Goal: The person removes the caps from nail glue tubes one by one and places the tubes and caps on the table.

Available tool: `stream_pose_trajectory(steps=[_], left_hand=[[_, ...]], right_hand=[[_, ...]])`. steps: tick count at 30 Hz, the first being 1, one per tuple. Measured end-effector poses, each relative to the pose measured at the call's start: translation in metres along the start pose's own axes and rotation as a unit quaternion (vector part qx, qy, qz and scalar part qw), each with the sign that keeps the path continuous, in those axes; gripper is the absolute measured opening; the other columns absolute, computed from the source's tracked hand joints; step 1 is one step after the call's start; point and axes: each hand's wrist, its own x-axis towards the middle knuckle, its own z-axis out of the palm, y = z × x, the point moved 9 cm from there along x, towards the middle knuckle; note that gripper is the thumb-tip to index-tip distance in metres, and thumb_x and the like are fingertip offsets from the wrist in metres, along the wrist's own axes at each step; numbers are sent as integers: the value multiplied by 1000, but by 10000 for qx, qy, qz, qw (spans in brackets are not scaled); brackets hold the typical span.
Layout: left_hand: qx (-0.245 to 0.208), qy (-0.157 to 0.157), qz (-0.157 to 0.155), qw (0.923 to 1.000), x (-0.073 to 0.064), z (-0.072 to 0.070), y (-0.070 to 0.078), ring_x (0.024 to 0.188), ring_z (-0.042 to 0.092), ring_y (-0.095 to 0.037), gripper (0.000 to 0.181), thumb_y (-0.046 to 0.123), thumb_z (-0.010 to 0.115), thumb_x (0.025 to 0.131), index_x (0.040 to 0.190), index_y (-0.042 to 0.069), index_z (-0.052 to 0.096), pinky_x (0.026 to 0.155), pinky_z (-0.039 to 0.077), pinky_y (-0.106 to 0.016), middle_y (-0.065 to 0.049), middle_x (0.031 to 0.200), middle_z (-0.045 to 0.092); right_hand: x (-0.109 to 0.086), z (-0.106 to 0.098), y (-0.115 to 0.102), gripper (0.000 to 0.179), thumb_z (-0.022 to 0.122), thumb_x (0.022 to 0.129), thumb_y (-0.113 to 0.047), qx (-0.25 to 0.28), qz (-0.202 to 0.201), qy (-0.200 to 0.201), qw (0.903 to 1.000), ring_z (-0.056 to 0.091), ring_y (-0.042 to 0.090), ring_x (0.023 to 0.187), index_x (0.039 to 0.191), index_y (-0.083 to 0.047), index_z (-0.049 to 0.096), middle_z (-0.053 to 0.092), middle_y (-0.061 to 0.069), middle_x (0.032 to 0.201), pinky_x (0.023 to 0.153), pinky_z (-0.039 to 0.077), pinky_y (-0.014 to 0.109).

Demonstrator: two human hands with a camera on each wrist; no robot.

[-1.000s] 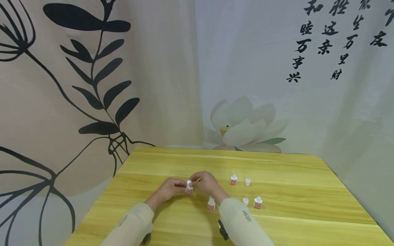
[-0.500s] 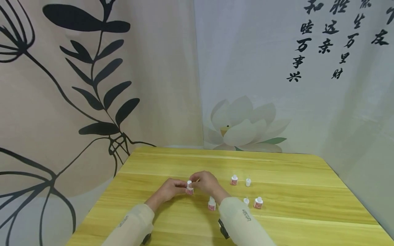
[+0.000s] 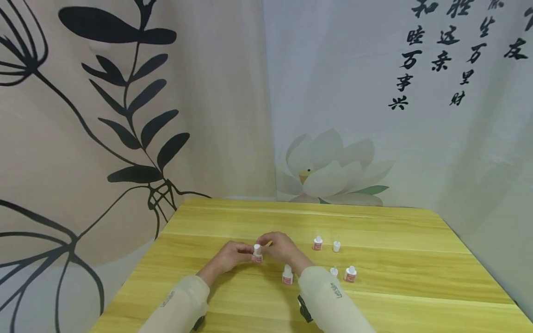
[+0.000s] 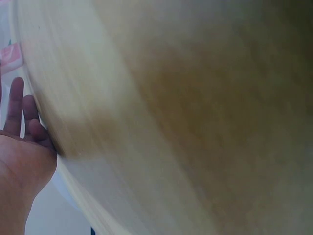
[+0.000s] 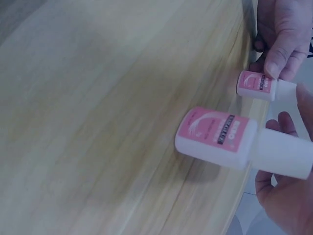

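My left hand point(image 3: 230, 254) holds a small white bottle point(image 3: 257, 258) with a pink label, its thumb lying on the label in the right wrist view. The bottle stands upright with a tall white cap point(image 3: 257, 249) on top. My right hand point(image 3: 283, 247) has its fingertips at that cap; its index finger is partly hidden. Near the right wrist stands a second capped bottle point(image 3: 287, 275), large in the foreground of the right wrist view point(image 5: 215, 133). In the left wrist view only part of the left hand point(image 4: 24, 142) shows at the edge.
Farther right on the wooden table point(image 3: 395, 259) stand two bottles without tall caps, one at the back point(image 3: 318, 243) and one nearer point(image 3: 350, 274). Beside them are two loose white caps, one at the back point(image 3: 336, 246) and one partly behind the right sleeve point(image 3: 334, 271).
My right fingers have drawn slightly right at the cap, so more of the cap and bottle top shows. The left hand keeps its hold; the other bottles stay put.
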Motion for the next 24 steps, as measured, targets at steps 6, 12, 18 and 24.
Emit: stream_pose_trajectory(steps=[6,12,18,24], left_hand=[[-87,-34,14,10000,-2,2,2,112,61,-26,22,22,71,93,111,10,75,97,48,-48,-5,113,71],[-2,5,-33,10000,-1,1,0,111,62,-27,23,22,70,94,113,9,74,95,49,-48,-6,114,71],[-46,17,-106,9999,-1,0,-1,108,63,-26,24,21,71,93,113,7,74,95,49,-47,-7,111,71],[-111,-29,-84,9999,-1,1,-1,109,63,-26,24,23,71,93,113,8,74,96,49,-48,-6,110,72]], right_hand=[[1,0,5,10,74,91,-27,257,193,136,9994,58,16,87,98,-20,73,65,-6,100,74,51,34],[0,-1,5,11,72,93,-26,262,179,159,9994,58,16,88,100,-18,74,67,-4,105,77,51,36],[-1,-1,3,12,70,94,-24,218,142,116,9996,59,18,94,103,-17,74,66,2,116,82,52,41],[-1,1,4,10,71,93,-25,314,248,64,9992,58,19,93,101,-19,73,64,0,112,80,51,41]])
